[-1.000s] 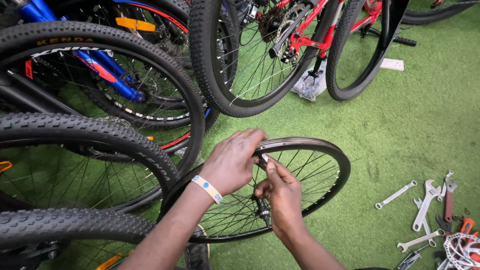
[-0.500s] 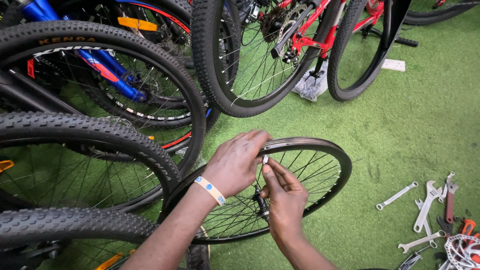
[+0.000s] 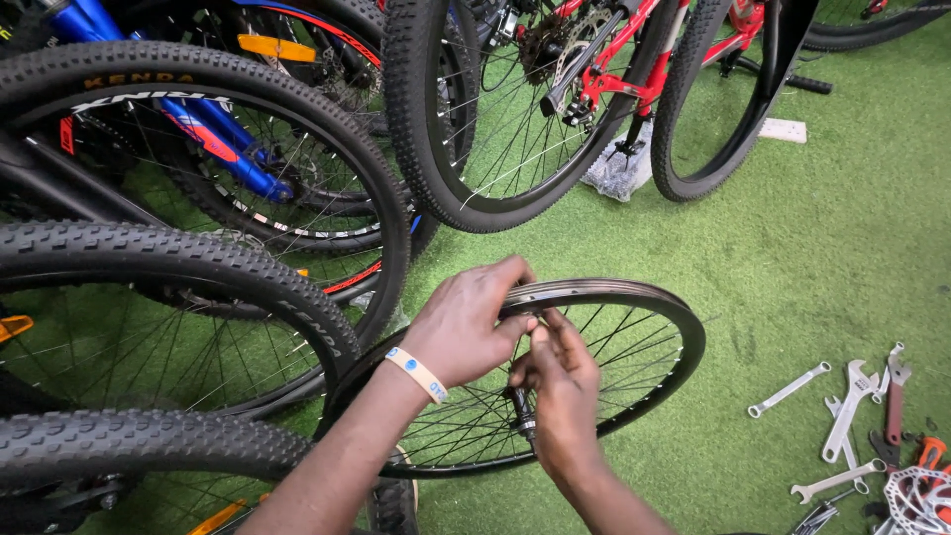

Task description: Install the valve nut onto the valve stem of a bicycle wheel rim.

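A bare black bicycle rim with spokes and no tyre (image 3: 654, 307) stands upright on green artificial turf in front of me. My left hand (image 3: 464, 322), with a pale wristband, grips the top of the rim. My right hand (image 3: 560, 381) is pinched at the rim's inner edge just under the left fingers, on something small that the fingers hide. The black hub (image 3: 522, 411) shows below my right hand.
Several bicycle wheels with knobby tyres (image 3: 198, 258) crowd the left side. A red bicycle (image 3: 604, 69) stands behind. Several spanners (image 3: 842, 416) and a brake disc (image 3: 921, 495) lie on the turf at lower right.
Both hands stay on the rim's top. My right hand's fingers have shifted slightly up toward the left fingertips.
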